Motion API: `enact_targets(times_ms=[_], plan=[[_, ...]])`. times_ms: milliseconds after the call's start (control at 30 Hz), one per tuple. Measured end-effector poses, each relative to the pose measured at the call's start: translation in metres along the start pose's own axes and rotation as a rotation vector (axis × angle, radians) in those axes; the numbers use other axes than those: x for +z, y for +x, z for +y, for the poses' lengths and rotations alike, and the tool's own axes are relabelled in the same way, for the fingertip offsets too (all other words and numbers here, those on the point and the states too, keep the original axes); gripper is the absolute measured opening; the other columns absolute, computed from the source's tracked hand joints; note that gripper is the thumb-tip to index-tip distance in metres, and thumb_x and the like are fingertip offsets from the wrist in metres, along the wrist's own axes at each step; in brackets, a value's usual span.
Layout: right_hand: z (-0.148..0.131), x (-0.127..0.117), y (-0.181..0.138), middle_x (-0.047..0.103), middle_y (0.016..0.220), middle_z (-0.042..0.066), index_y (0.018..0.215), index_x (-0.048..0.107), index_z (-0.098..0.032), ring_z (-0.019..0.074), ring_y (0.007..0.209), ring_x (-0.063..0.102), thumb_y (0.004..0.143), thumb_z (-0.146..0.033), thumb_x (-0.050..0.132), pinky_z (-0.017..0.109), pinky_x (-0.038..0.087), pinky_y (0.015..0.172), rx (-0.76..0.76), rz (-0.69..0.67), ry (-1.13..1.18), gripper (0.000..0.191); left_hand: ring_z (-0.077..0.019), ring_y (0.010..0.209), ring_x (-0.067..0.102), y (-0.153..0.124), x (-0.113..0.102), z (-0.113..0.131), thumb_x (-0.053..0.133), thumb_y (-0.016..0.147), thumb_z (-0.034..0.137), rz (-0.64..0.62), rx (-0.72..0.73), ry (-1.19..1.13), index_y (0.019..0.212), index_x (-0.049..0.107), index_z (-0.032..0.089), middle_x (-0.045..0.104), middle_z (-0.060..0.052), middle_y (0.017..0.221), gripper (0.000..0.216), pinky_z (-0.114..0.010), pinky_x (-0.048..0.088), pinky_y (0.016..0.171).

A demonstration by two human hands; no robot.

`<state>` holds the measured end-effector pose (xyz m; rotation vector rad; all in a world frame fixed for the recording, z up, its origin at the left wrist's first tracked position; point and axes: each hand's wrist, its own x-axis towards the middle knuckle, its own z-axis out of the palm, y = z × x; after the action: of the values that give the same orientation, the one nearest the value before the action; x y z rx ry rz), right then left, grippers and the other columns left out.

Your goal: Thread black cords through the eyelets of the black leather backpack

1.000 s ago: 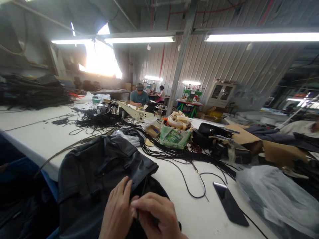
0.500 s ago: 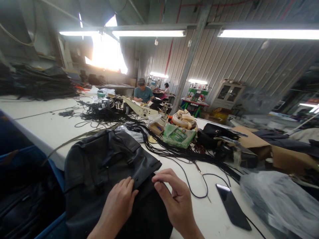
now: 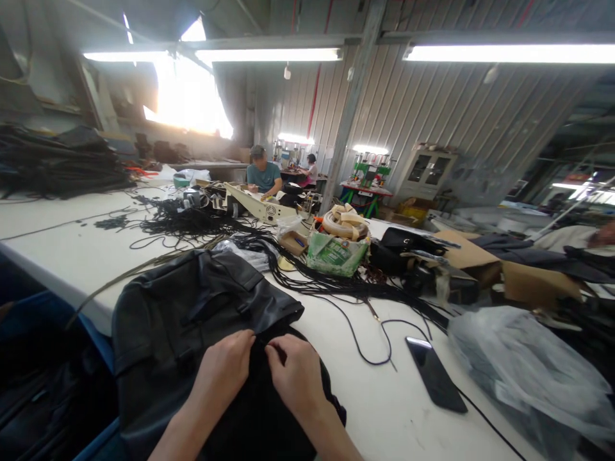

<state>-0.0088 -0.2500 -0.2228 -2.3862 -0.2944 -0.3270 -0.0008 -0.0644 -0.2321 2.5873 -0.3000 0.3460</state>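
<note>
A black leather bag [image 3: 192, 320] lies on the near edge of the white table [image 3: 77, 256], its flap folded toward me. My left hand [image 3: 225, 370] rests on the bag just below the flap, fingers curled and pinching the dark material. My right hand [image 3: 295, 374] sits right beside it, thumb and fingers closed on the same dark fabric edge. The two hands nearly touch. What lies between the fingertips is too dark to make out beyond the bag itself.
A black phone [image 3: 435, 382] lies to the right, with a loose black cord [image 3: 369, 346] beside it. Bundles of black cords [image 3: 307, 282], a green box of tape rolls [image 3: 336, 250], clear plastic [image 3: 523, 371] and cardboard [image 3: 523, 275] crowd the table. Two people work at the far end.
My right hand has come back down from a raised pinch and closed on the bag next to my left hand. The view shifted slightly.
</note>
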Motion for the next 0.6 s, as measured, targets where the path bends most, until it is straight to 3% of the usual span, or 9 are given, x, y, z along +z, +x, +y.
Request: enact_targets(times_ms=[233,600], plan=[[-0.001,0.028,0.011,0.079,0.088,0.002,0.082,0.076,-0.024,0.0208,0.08,0.074,0.095,-0.019,0.071,0.031,0.038,0.065,0.043,0.038,-0.088,0.015,-0.0306,0.108,0.083,0.007,-0.005,-0.006,0.044,0.111,0.034,-0.013,-0.072,-0.014,0.112,0.08,0.026,0.087,-0.008,0.115,0.037,-0.037,0.06,0.091],[-0.002,0.034,0.012,0.08,0.086,0.002,0.082,0.075,-0.024,0.0185,0.076,0.073,0.095,-0.022,0.07,0.03,0.034,0.063,0.074,0.056,-0.071,0.014,-0.0309,0.108,0.084,0.007,-0.001,-0.009,0.049,0.107,0.037,0.013,-0.094,-0.065,0.109,0.084,0.028,0.088,-0.008,0.114,0.036,-0.036,0.061,0.093]])
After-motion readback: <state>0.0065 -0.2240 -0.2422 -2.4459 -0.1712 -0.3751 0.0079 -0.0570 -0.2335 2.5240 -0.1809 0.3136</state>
